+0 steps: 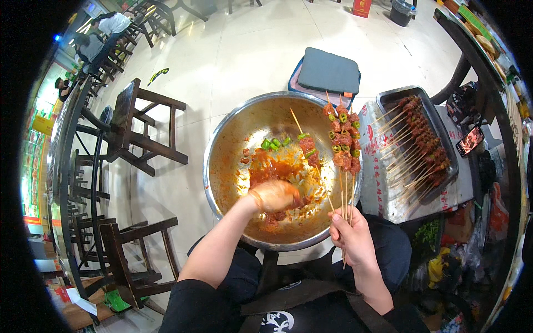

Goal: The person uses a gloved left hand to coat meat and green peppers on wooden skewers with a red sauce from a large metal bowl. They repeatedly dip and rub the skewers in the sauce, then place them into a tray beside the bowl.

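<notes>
A wide metal bowl (211, 183) sits before me, its inside smeared with red-orange marinade. My left hand (275, 195) is down in it, blurred, with the fingertips at some dark red raw meat pieces (275, 217); whether they grip any cannot be made out. Several green pepper pieces (275, 144) lie farther back in the bowl. My right hand (352, 233), at the bowl's near right edge, holds several bamboo skewers. Meat and green pepper fill the upright skewers (342, 137). One partly loaded skewer (308, 150) leans left from the same hand, over the bowl.
Right of the bowl, a metal tray (424, 95) of loaded skewers (427, 145) rests on a white printed box (381, 191). A phone (470, 140) stands beside it. Behind the bowl lies a grey-blue cushioned item (329, 70). Wooden stools (141, 133) stand left; people sit farther off.
</notes>
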`<state>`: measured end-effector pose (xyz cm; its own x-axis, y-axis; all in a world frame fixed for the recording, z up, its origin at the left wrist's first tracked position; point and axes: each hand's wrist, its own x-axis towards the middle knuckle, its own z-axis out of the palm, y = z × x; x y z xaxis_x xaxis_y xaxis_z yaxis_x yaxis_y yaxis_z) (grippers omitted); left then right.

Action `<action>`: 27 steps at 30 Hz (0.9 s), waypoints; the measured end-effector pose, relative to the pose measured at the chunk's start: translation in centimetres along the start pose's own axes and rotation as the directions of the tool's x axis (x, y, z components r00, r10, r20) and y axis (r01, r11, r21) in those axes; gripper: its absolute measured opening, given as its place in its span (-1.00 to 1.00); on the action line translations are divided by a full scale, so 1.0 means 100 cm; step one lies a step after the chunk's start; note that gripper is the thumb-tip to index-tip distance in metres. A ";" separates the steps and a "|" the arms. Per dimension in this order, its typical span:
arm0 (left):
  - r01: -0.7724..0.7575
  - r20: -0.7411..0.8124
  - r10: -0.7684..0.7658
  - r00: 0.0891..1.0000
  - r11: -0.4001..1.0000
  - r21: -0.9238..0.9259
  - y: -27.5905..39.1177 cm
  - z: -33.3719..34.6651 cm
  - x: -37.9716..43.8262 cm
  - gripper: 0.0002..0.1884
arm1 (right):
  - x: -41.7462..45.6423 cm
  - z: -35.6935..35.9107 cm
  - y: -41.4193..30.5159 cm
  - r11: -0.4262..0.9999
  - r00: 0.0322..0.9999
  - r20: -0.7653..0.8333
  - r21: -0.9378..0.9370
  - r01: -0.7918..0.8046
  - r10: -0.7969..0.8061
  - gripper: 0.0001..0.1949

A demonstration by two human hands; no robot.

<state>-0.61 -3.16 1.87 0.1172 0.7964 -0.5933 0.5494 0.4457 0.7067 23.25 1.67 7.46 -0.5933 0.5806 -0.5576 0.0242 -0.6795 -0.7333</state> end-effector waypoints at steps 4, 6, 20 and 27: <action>-0.204 -0.193 0.066 0.979 0.290 -0.935 -0.010 -0.035 -0.021 -0.72 | -0.002 0.001 0.000 1.000 0.999 0.036 -0.003 -0.013 0.013 -0.92; -0.289 -0.290 0.023 0.957 0.200 -0.936 -0.007 -0.051 -0.022 -0.74 | -0.004 0.000 -0.002 0.999 0.998 0.052 -0.009 -0.030 0.031 -0.93; -0.543 -0.485 -0.264 0.834 -0.237 -0.806 -0.008 -0.074 -0.031 -0.77 | -0.006 0.004 0.010 0.974 0.981 0.129 -0.195 -0.116 0.143 -0.94; -0.594 -0.545 -0.253 0.800 -0.207 -0.777 -0.016 -0.070 -0.023 -0.87 | -0.003 0.004 0.019 0.982 0.987 0.128 -0.173 -0.075 0.098 -0.93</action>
<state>-7.54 -2.84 4.81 -0.4955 0.7470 -0.4432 -0.8263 -0.2482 0.5056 23.12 0.02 6.39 -0.6859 0.4496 -0.5722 0.2072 -0.6331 -0.7458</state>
